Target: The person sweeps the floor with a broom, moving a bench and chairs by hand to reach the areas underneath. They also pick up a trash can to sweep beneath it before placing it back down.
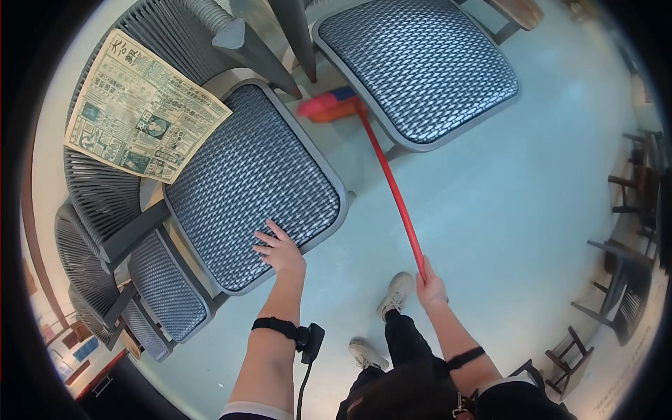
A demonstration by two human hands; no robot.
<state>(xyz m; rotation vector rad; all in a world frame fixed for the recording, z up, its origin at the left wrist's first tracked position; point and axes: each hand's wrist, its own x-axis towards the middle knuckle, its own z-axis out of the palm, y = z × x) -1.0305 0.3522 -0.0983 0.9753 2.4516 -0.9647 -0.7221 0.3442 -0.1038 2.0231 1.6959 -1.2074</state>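
Observation:
A broom with a red handle (pixel 392 185) slants across the middle of the view. My right hand (pixel 431 288) is wrapped round its lower end. The broom's pink, orange and blue head (pixel 327 106) is on the floor between two chairs, slightly blurred. My left hand (pixel 281 250), fingers spread, is at the front edge of a woven grey chair seat (pixel 262 182); it holds nothing. A printed newspaper sheet (pixel 147 108) lies over that chair's backrest and the back of its seat.
A second woven chair (pixel 420 66) stands at the upper right of the broom head. More grey chairs (pixel 168 287) line the left side. Dark chairs and stools (pixel 619 287) stand along the right edge. Pale floor (pixel 504 231) lies between. My shoes (pixel 395 294) show below.

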